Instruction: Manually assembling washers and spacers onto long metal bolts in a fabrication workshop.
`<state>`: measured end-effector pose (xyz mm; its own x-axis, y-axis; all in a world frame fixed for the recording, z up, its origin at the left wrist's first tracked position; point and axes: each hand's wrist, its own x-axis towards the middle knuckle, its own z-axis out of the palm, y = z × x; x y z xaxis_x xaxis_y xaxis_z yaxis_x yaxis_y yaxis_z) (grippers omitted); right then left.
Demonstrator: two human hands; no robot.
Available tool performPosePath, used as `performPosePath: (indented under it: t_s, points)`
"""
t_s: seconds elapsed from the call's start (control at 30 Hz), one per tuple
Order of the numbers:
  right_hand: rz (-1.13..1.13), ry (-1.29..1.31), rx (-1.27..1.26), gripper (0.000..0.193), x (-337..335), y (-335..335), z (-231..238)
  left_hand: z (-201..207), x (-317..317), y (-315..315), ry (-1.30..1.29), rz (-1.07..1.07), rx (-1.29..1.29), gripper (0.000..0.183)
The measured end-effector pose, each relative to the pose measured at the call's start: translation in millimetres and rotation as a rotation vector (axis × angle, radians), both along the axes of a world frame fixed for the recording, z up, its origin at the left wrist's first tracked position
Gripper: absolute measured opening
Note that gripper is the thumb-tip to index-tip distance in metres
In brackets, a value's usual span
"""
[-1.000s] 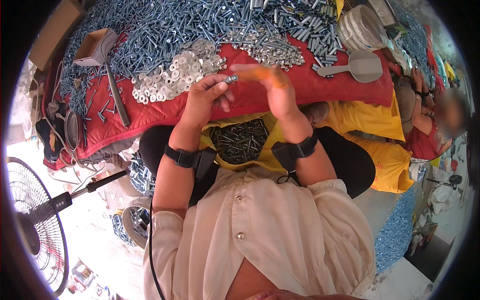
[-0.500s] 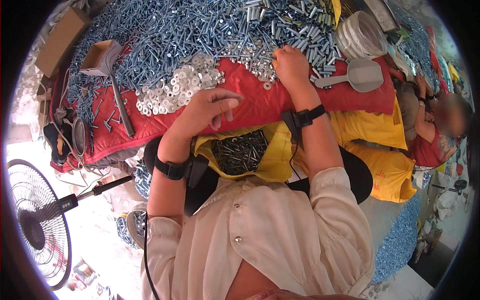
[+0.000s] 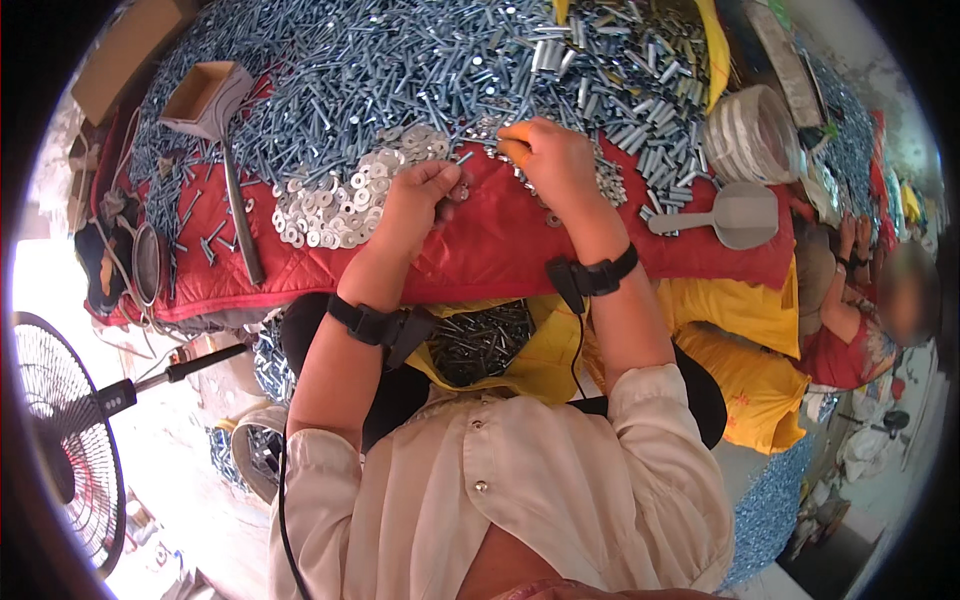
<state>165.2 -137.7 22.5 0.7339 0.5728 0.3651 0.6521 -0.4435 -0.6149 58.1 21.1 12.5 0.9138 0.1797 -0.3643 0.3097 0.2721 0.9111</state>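
My left hand (image 3: 408,205) is closed in a pinch just right of a heap of flat silver washers (image 3: 335,205). A thin bluish bolt (image 3: 464,157) sticks out past its thumb and fingertip. My right hand (image 3: 562,170) has orange coverings on its fingertips, which are bent together over small silver nuts (image 3: 608,183). Whatever lies between those fingertips is hidden. Both hands are above a red quilted cloth (image 3: 480,255), a short gap apart. Beyond them spreads a large pile of bluish bolts (image 3: 400,70), with short metal sleeves (image 3: 660,145) at its right side.
A grey scoop (image 3: 745,215) lies to the right, near a white tub (image 3: 752,135). At left are a box-shaped scoop with a long handle (image 3: 240,215) and a fan (image 3: 70,440). A yellow sack of metal fasteners (image 3: 480,345) stands against me. Another person (image 3: 850,330) sits far right.
My left hand has moved slightly right and up, going from loosely spread to pinched on a bolt. My right hand has come left and slightly nearer, off the sleeves' edge. The view has shifted slightly.
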Motion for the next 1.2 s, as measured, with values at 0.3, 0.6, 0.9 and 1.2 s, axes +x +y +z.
performPosePath:
  t_s: [0.3,0.6,0.9,1.2]
  points:
    - [0.013,-0.293,-0.290,0.013,-14,13,-12,-2,-3,1,-0.020,0.343,-0.024,0.021]
    - [-0.006,-0.371,-0.170,0.007,28,9,11,-3,-3,-2,0.050,-0.056,-0.175,0.022]
    - [-0.051,-0.640,-0.316,0.009,32,10,-14,-10,-3,5,-0.038,0.080,-0.338,0.016]
    - [-0.061,0.036,-0.007,0.017,-50,4,3,-10,-5,-22,-0.001,0.134,-0.407,0.045]
